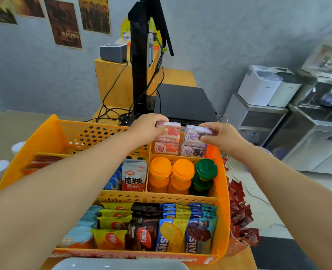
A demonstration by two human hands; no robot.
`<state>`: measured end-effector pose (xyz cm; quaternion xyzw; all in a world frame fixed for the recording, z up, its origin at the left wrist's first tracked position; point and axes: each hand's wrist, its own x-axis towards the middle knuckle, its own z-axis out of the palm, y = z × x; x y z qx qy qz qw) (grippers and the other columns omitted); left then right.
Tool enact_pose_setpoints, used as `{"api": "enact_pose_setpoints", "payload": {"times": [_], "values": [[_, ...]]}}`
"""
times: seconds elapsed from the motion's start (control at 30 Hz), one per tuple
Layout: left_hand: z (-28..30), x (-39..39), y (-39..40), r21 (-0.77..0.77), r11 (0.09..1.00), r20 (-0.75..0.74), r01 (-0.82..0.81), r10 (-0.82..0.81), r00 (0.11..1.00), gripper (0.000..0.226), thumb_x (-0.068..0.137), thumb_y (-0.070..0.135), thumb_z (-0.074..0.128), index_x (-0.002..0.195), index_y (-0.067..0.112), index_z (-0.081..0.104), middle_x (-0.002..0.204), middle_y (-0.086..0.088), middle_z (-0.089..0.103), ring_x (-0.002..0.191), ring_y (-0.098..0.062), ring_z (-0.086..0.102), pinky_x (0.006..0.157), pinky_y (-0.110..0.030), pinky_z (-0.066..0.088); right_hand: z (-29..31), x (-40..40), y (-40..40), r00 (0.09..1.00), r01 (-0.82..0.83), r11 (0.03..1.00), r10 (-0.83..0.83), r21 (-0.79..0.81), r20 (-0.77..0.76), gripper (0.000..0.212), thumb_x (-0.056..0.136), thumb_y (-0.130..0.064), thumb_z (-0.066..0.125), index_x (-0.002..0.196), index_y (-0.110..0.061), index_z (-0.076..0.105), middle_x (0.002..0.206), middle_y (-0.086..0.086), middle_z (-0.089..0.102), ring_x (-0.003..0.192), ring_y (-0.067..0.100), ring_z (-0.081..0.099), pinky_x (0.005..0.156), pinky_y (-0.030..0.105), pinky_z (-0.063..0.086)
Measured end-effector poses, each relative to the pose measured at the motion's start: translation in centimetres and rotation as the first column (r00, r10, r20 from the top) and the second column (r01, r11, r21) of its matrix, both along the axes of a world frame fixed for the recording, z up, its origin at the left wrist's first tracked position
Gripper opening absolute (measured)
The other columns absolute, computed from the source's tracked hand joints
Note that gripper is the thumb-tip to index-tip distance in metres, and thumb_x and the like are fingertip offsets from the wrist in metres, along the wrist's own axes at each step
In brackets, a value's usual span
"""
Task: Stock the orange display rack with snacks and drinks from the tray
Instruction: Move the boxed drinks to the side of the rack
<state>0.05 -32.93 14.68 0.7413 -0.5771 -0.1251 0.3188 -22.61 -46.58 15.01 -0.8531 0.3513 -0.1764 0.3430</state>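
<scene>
Grey tray [120, 265] is seen at the bottom edge, just before the orange rack [222, 191] on the counter [237, 262]. Snack packets [141, 228] are stood in the front row, bottles [182, 176] in the middle. At the back right compartment, a pink carton [171, 129] is gripped by the left hand [148, 126], a purple carton [197, 133] by the right hand [222, 136]; fingers are curled over each top.

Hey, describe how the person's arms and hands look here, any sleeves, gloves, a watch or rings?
Both forearms are bare along all of their visible length; no sleeve edge shows in the head view. The left hand and the right hand wear no gloves. No watch, bracelet or ring is visible on either wrist or on the fingers that show. Fingernails are too small to make out.
</scene>
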Motion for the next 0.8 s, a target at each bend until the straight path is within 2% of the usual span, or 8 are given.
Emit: {"api": "enact_pose_setpoints", "payload": {"times": [0.07,0.13,0.2,0.27,0.37,0.43,0.6,0.8], "values": [[0.1,0.1,-0.2,0.045,0.998,0.014,0.037,-0.038,0.999,0.032,0.094,0.027,0.056,0.126,0.025,0.059,0.117,0.0,0.06,0.106,-0.02,0.059,0.087,-0.046,0.053,-0.3,0.6,0.2,0.998,-0.011,0.998,0.008,-0.055,-0.055,0.038,0.091,-0.027,0.066,0.128,-0.028,0.059,0.105,-0.01,0.068,0.094,0.008,0.068,0.067,0.019,0.056],[0.4,0.3,-0.3,0.123,0.991,0.022,0.048,-0.051,0.998,0.04,0.1,0.032,0.045,0.14,0.025,0.047,0.14,-0.005,0.051,0.13,-0.024,0.046,0.104,-0.045,0.042,-0.2,1.1,0.1,0.984,-0.015,0.98,-0.021,-0.199,-0.18,0.048,0.092,-0.035,0.062,0.138,-0.026,0.052,0.124,-0.002,0.063,0.11,0.015,0.059,0.086,0.036,0.056],[1.4,0.8,0.0,0.151,0.988,0.025,0.022,-0.026,0.999,0.051,0.103,0.035,0.036,0.151,0.024,0.025,0.158,-0.007,0.026,0.147,-0.022,0.016,0.117,-0.042,0.02,0.3,1.5,0.1,0.958,0.0,0.938,-0.1,-0.347,-0.27,0.056,0.092,-0.042,0.061,0.143,-0.028,0.045,0.14,0.003,0.052,0.129,0.028,0.043,0.106,0.051,0.037],[2.8,1.7,1.2,0.099,0.995,-0.025,-0.015,0.018,1.0,0.053,0.104,0.036,0.031,0.154,0.023,0.017,0.16,-0.007,0.018,0.148,-0.021,0.013,0.117,-0.037,0.017,1.0,2.1,0.8,0.97,0.06,0.938,-0.136,-0.342,-0.203,0.06,0.09,-0.043,0.063,0.145,-0.032,0.04,0.146,0.002,0.046,0.136,0.032,0.031,0.109,0.054,0.026],[4.8,3.6,4.0,0.027,0.997,-0.092,-0.07,0.072,0.993,0.051,0.104,0.039,0.027,0.153,0.025,0.023,0.157,-0.006,0.028,0.137,-0.024,0.036,0.1,-0.027,0.03,2.6,3.7,2.8,0.991,0.131,0.945,-0.127,-0.298,0.035,0.052,0.091,-0.04,0.062,0.14,-0.03,0.048,0.137,-0.001,0.055,0.133,0.027,0.033,0.106,0.05,0.031],[6.0,5.3,6.5,-0.005,0.996,-0.098,-0.088,0.087,0.991,0.048,0.104,0.04,0.026,0.15,0.026,0.03,0.153,-0.002,0.036,0.136,-0.021,0.037,0.098,-0.026,0.028,3.8,5.7,4.5,0.99,0.123,0.923,-0.09,-0.366,0.105,0.041,0.092,-0.034,0.063,0.132,-0.028,0.058,0.132,-0.001,0.058,0.13,0.026,0.037,0.105,0.04,0.031],[7.1,10.9,13.8,-0.128,0.969,-0.197,-0.21,0.183,0.963,0.04,0.104,0.038,0.029,0.137,0.025,0.048,0.129,0.005,0.059,0.118,-0.007,0.045,0.092,-0.023,0.03,5.1,11.9,10.4,0.991,0.018,0.9,0.043,-0.436,0.13,0.03,0.09,-0.018,0.063,0.117,-0.03,0.068,0.127,-0.002,0.058,0.123,0.022,0.041,0.095,0.027,0.024],[4.6,17.7,22.9,-0.115,0.927,-0.339,-0.358,0.302,0.891,0.017,0.1,0.02,0.048,0.113,0.018,0.059,0.106,-0.008,0.068,0.088,-0.014,0.062,0.08,-0.029,0.045,4.0,19.9,18.7,0.971,-0.14,0.915,0.202,-0.378,0.13,0.026,0.09,-0.017,0.064,0.113,-0.028,0.07,0.127,-0.002,0.058,0.123,0.021,0.04,0.098,0.027,0.024]]}}
